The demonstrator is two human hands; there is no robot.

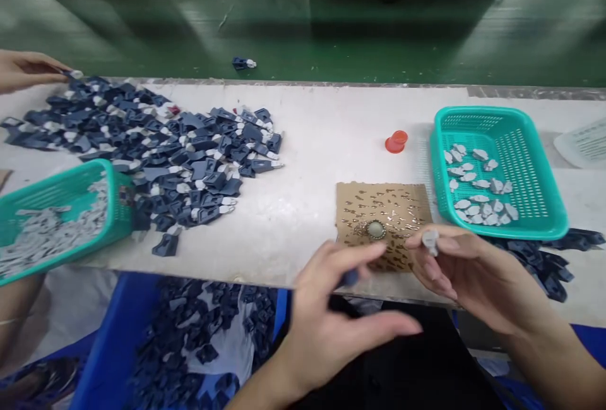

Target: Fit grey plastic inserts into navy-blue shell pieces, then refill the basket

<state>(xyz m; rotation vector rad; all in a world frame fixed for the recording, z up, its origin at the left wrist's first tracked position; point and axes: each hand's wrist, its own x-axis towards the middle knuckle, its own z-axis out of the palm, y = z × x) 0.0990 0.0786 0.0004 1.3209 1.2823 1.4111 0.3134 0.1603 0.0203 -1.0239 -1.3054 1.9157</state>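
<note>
My right hand [466, 274] pinches a small grey plastic piece [430, 239] between thumb and forefinger, just over the near table edge. My left hand [338, 312] sits beside it, fingers curled around a small dark blue piece [350, 278] that is mostly hidden. Both hands hover in front of a brown cardboard pad [402, 208] dotted with marks, with a round metal stud [375, 229] on it. A big heap of dark blue and white plastic parts [161, 144] lies on the table to the left.
A teal basket [544, 208] at right holds several grey pieces. Another teal basket [71, 189] of grey pieces tilts at left. A red cap [396, 141] lies mid-table. A blue bin [113, 347] of dark parts stands below. Another person's hand [26, 69] reaches in at far left.
</note>
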